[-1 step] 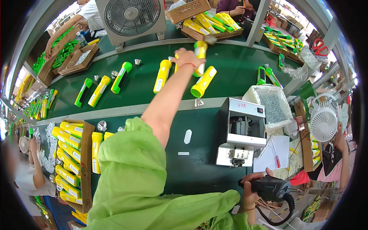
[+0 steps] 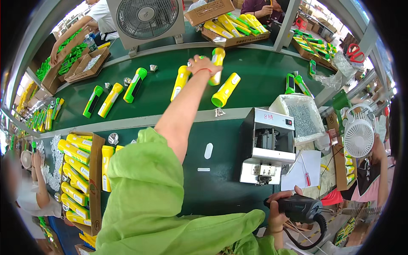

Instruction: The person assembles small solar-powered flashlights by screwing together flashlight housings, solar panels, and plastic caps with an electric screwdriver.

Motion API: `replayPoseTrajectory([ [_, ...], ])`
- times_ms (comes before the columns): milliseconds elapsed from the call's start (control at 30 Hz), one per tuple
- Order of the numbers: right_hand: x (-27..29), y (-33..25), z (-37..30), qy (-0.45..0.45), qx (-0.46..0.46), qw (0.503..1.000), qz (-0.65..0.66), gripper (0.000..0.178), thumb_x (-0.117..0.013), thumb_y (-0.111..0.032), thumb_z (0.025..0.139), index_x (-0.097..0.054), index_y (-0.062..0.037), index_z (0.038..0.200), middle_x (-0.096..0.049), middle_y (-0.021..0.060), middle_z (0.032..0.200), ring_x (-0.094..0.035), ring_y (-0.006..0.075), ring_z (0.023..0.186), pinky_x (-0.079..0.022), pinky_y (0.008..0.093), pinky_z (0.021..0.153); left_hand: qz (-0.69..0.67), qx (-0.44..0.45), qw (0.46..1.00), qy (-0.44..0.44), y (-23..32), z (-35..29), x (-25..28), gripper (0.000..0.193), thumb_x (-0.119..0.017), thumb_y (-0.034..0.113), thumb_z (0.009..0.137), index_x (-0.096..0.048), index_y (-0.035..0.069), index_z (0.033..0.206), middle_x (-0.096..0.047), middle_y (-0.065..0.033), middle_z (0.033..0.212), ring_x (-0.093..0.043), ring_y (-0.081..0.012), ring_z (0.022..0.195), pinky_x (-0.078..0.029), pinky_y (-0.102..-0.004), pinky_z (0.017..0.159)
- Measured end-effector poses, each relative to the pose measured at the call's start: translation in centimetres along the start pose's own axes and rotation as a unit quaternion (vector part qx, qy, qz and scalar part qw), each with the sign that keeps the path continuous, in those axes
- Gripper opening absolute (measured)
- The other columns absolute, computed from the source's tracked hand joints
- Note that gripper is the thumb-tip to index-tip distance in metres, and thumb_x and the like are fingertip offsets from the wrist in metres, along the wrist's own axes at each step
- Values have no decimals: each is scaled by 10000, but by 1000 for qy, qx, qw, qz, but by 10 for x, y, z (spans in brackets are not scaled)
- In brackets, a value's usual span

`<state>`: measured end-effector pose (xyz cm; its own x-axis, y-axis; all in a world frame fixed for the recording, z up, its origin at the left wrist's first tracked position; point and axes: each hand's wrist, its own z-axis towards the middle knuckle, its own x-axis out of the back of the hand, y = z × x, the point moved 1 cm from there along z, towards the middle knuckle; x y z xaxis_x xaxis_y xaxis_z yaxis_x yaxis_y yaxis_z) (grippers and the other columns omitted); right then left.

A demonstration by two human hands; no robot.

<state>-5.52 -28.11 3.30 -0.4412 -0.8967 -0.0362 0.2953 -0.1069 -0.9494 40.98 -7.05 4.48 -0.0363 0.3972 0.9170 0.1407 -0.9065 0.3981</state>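
Observation:
My left hand (image 2: 204, 66) reaches over the green belt, fingers bent around a yellow flashlight mostly hidden under the palm. Its thumb side touches another yellow flashlight (image 2: 217, 68), which leans with its top end up. A shiny reflector cup (image 2: 219, 40) shows just beyond that top end. More yellow flashlights lie close by, one to the left (image 2: 180, 83) and one to the right (image 2: 226, 90) with its wide end toward me. My right hand (image 2: 278, 209) is closed around a black electric screwdriver (image 2: 299, 208), its bit pointing right and its coiled cord hanging below.
A small metal machine (image 2: 268, 146) stands right of centre, beside a white box of screws (image 2: 301, 117). At left is a carton (image 2: 97, 187) packed with yellow flashlights. A large fan (image 2: 146, 19) and a box of flashlights (image 2: 238, 39) stand beyond the belt. Co-workers sit around.
My left hand has shifted slightly left and away from me. The flashlight beside its thumb has moved left with it. My right hand and the screwdriver have stayed put.

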Motion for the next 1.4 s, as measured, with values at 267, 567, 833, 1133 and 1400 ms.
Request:
replayPoseTrajectory([
  [267,-18,-3,2,-9,17,1000,11,845,-791,-194,792,-210,-39,1385,-584,88,823,-592,179,710,-530,344,728,10,-2,996,-87,-35,-13,-21,802,-679,622,647,-600,128,1274,-337,-199,1480,-451,-340,1281,-420,-400,1021],
  [567,-15,-15,6,-33,104,992,-62,698,-623,-138,873,-205,76,1389,-531,83,746,-524,170,660,-468,316,702,-322,-17,925,199,-204,-172,107,529,-790,411,701,-674,-45,945,-680,-186,890,-668,-269,798,-525,-361,744],
  [833,-41,-4,18,-129,111,985,0,636,-565,-67,900,-233,53,1429,-524,59,775,-510,156,689,-452,316,735,-328,287,823,365,-454,-442,241,487,-733,393,795,-651,-38,1006,-694,-107,900,-667,-154,734,-523,-289,663],
  [1133,-35,-16,-2,-124,116,985,38,708,-645,-124,869,-210,52,1398,-554,86,775,-540,172,642,-492,326,678,-284,226,839,406,-489,-408,187,949,-752,448,742,-326,-33,1441,-256,-294,1494,-227,-394,1414,-234,-420,1140],
  [1400,-23,-22,2,-63,77,994,39,734,-684,-44,822,-227,5,1394,-569,86,814,-569,177,676,-508,319,696,-160,-143,938,271,-254,-200,153,875,-798,445,699,-435,27,1377,-479,-221,1351,-453,-342,1263,-363,-391,1070],
])
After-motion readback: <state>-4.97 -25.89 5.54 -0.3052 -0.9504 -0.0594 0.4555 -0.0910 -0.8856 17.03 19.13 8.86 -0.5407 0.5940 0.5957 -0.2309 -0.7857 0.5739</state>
